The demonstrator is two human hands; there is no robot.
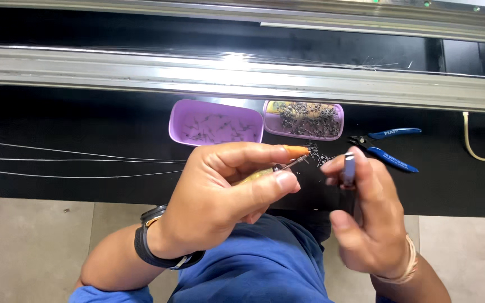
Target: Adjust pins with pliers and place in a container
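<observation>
Head view, left hand [225, 196]: at about 8 o'clock from frame centre, fingers [279, 182] curled shut on a slim yellow-handled tool [259, 175]. Its metal tip points toward 3 o'clock, at the other hand. The pinch sits close to the tip, apparently for fine control.

Head view, right hand [366, 219]: at about 4 o'clock, fingers closed around a small grey cylindrical piece [348, 168], held upright with its top end just beside the tool tip. Whether the two touch, cannot tell.

Trays: two lilac trays on the black worktop [57, 123] at 12 o'clock from the hands, side by side. The left tray [215, 123] holds a sparse scatter of small dark metal parts; the right tray [304, 119] holds a dense heap. Both lie within easy reach.

Loose parts: a small cluster [316, 152] on the worktop between the right tray and the hands.

Cutters: blue-handled cutters [391, 147] at 2 o'clock, lying flat, untouched.

Wires: thin wires [74, 160] run off toward 9 o'clock across the worktop.

Rail: a metal rail [141, 73] spans the frame beyond the trays.

Wrists: dark watch [152, 247] on the left, pale band [408, 264] on the right.
</observation>
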